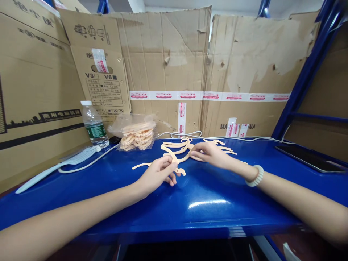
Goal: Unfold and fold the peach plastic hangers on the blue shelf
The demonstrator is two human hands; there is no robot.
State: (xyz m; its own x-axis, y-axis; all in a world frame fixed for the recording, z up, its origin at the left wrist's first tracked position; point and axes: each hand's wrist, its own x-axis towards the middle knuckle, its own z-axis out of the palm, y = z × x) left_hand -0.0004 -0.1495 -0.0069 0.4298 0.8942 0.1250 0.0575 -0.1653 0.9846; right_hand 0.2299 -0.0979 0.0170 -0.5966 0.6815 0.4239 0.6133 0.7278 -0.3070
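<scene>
My left hand [159, 171] is closed on a beige plastic folding hanger [170, 152]; one arm sticks up above the fingers, and a short curved end shows below them. Just to its right, my right hand [208, 153] has its thumb and fingers pinched at a beige hanger part near the middle of the table, though the fingers partly cover it. Behind and around both hands, several more beige hangers [174, 145] lie loosely spread on the blue table [201, 214]. A curved arm [140, 165] pokes out left of my left hand.
A clear bag of beige hanger parts [138, 136] sits at the back left, beside a water bottle [94, 125] and a pale blue hairbrush [62, 165]. A dark phone-like slab [310, 158] lies at right. A white cable [244, 138] runs along the cardboard wall [165, 72].
</scene>
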